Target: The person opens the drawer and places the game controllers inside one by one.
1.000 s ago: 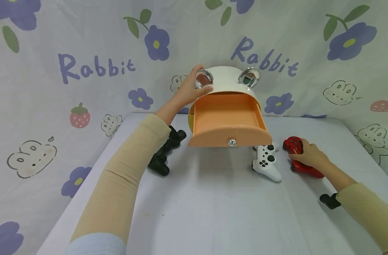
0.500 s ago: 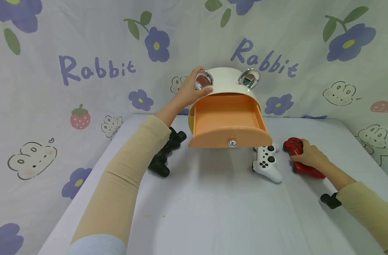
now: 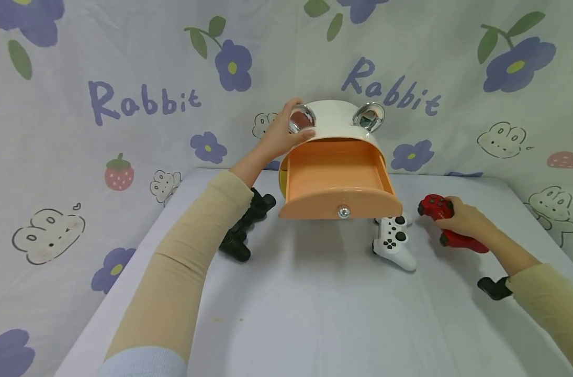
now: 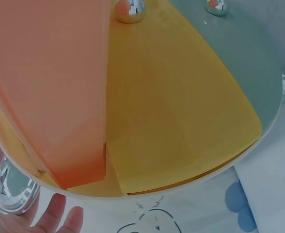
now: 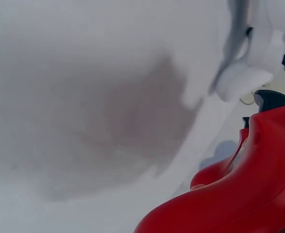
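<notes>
A white rounded drawer box (image 3: 333, 119) with chrome rings stands at the back of the table, its orange drawer (image 3: 335, 165) pulled out with nothing visible inside. My left hand (image 3: 280, 133) grips the box's upper left corner around a chrome ring (image 3: 302, 118), thumb on the front. In the left wrist view a yellow drawer (image 4: 176, 102) lies beside the orange one, pushed in. On the right, my right hand (image 3: 466, 219) grips a red game controller (image 3: 436, 206) around its middle, raised off the table above its shadow. The palm side is hidden.
A white game controller (image 3: 393, 245) lies between the drawer box and my right hand, its far end partly behind the drawer. A black game controller (image 3: 236, 238) lies left, partly behind my left sleeve. A dark object (image 3: 494, 288) shows at my right sleeve. A patterned cloth hangs behind.
My right hand has lifted the red controller off the table and shifted slightly right with it. The left hand and the drawer box have stayed in place.
</notes>
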The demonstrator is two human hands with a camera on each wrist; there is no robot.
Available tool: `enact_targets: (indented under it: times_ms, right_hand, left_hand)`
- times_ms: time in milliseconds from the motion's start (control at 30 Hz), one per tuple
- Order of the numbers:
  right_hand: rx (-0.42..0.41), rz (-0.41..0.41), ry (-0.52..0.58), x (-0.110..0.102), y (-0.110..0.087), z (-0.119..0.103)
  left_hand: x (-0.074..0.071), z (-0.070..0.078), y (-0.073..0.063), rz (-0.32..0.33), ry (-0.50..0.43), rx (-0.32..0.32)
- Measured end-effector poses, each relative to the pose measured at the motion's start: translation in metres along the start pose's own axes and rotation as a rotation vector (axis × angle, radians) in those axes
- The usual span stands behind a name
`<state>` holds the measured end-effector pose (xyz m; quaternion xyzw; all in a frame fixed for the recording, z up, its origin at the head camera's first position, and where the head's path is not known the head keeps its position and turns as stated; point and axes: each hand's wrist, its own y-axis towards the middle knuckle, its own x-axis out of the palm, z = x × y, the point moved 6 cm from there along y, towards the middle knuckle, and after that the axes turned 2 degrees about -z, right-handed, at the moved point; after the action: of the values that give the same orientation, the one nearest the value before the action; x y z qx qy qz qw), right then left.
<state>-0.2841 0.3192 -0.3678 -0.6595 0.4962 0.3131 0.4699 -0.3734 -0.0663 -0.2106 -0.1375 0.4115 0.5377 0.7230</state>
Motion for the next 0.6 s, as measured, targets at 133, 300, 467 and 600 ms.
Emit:
enact_targets:
  times_ms: [133, 300, 467, 600]
  right_hand:
    - [-0.022, 0.010, -0.004, -0.007, -0.001, -0.003]
    - [-0.047, 0.026, -0.014, -0.016, -0.005, -0.010]
    - [-0.079, 0.051, -0.036, -0.028, -0.010, -0.016]
    - [-0.117, 0.081, -0.043, -0.037, -0.014, -0.023]
  left_hand:
    - [0.000, 0.000, 0.000, 0.000, 0.004, -0.007]
    - [0.000, 0.000, 0.000, 0.002, 0.004, -0.005]
    - [0.000, 0.000, 0.000, 0.002, 0.000, -0.001]
    - [0.000, 0.000, 0.000, 0.002, -0.002, -0.003]
